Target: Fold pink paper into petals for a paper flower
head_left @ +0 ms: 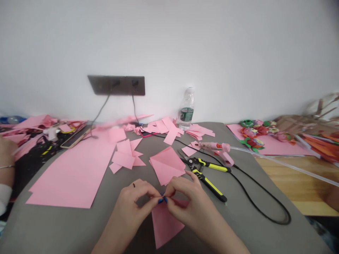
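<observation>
My left hand [136, 201] and my right hand [186, 197] meet at the front middle of the table, thumbs and forefingers pinched tip to tip. Between them they grip the top edge of a piece of pink paper [166, 227], which hangs down below the fingers. Its upper part is partly hidden by my right hand. Just beyond my hands lies a small stack of pink paper squares [168, 162] with a crease across the top one. Right of the stack, pliers with yellow and black handles [212, 185] lie spread on the grey table [127, 194].
A pink glue gun [222, 153] with a black cord rests behind the pliers. Large pink sheets [74, 173] cover the left side. A water bottle [186, 111] stands by the wall. Paper flowers [254, 134] lie far right. A co-worker's arm [6, 165] shows at the left edge.
</observation>
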{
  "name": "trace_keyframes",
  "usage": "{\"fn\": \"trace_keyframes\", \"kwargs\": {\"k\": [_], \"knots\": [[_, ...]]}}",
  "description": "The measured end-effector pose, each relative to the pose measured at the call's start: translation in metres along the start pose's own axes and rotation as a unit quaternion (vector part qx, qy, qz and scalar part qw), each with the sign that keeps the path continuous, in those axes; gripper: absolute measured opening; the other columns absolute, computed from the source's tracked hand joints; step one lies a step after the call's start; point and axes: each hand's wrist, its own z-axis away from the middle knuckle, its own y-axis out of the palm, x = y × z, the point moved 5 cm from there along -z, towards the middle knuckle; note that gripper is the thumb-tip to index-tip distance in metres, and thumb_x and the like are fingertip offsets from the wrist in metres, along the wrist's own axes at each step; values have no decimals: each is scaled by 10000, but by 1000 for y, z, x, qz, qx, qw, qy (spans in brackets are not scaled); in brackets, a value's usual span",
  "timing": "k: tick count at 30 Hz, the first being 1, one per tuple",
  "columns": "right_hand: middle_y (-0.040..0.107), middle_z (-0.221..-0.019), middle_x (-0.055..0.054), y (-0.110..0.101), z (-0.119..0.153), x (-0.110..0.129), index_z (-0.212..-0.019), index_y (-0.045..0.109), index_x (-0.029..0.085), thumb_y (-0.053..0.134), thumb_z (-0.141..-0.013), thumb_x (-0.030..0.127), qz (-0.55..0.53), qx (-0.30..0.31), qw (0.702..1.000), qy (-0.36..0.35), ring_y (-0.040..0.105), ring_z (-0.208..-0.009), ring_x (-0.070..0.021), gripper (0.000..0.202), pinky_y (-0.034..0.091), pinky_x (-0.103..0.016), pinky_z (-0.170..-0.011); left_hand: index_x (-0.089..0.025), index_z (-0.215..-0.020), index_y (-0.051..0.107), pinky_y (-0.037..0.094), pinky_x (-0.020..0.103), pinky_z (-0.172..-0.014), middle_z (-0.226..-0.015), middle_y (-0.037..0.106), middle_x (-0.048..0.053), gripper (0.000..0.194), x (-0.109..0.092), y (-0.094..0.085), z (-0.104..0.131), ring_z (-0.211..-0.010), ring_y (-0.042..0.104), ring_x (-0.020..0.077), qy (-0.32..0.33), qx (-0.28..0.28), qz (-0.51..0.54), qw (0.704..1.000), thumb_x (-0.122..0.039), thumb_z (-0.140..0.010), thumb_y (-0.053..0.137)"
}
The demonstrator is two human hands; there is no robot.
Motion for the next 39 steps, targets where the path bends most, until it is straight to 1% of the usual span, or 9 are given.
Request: {"fn": "trace_keyframes", "kwargs": {"k": [7,10,12,16,19,22,25,30,39], "knots": [[630,-680,60,-27,5,-39,-685,516,234,534,-704,119,19,19,999,42,594,-646,-157,118,299,-570,-1086,-236,-684,713,458,240,-613,-662,671,-10,187,3,-22,7,-639,611,167,-26,-12,6,1000,-277,-851,639],[636,-669,19,-49,5,-50,-673,535,241,561,-726,160,3,-52,996,70,601,-665,-200,101,472,-423,-850,-227,-675,681,443,241,-583,-643,654,-11,193,8,-34,10,-615,583,168,-47,-64,0,997,-320,-841,651],[663,-724,-17,-55,4,-47,-734,597,239,567,-797,211,-50,-86,991,85,622,-707,-215,75,483,-345,-710,-222,-676,666,432,241,-571,-634,641,-11,199,11,-34,10,-609,565,167,-59,-80,0,995,-335,-839,649],[737,-963,-73,-36,-1,-24,-982,685,220,595,-880,307,-174,-52,980,84,685,-913,-240,162,511,-337,-806,-219,-697,659,428,236,-579,-649,638,-10,215,9,-21,5,-623,559,163,-62,-64,21,996,-338,-870,614],[716,-826,-46,-20,-4,-15,-836,670,209,579,-878,278,-188,-31,978,86,673,-813,-216,121,497,-305,-737,-219,-739,672,433,230,-589,-677,663,-6,220,5,-12,4,-637,584,165,-68,-33,38,996,-346,-895,582],[682,-737,-19,-11,-5,-14,-760,637,206,548,-899,254,-190,-11,978,86,639,-726,-188,172,466,-276,-670,-212,-784,691,409,227,-572,-670,655,-8,243,2,0,6,-625,582,163,-82,53,43,994,-321,-919,521],[698,-764,-13,-6,-3,-12,-777,639,205,551,-880,189,-182,17,980,72,645,-746,-181,136,456,-266,-687,-196,-701,669,299,232,-515,-574,512,-36,268,1,7,7,-548,462,135,-80,97,-2,992,-248,-895,491],[671,-731,-10,-12,0,-7,-770,612,209,535,-920,211,-162,-11,986,39,616,-692,-169,169,444,-257,-645,-188,-590,589,239,240,-506,-558,330,-49,253,1,9,6,-531,329,118,-67,64,-21,995,-193,-823,490],[676,-755,-48,-59,6,-35,-807,664,225,629,-913,424,-181,-162,966,84,635,-711,-206,228,486,-283,-624,-191,-606,603,369,221,-512,-567,522,-18,253,17,-19,11,-539,475,145,-62,-43,-16,997,-259,-832,511]]}}
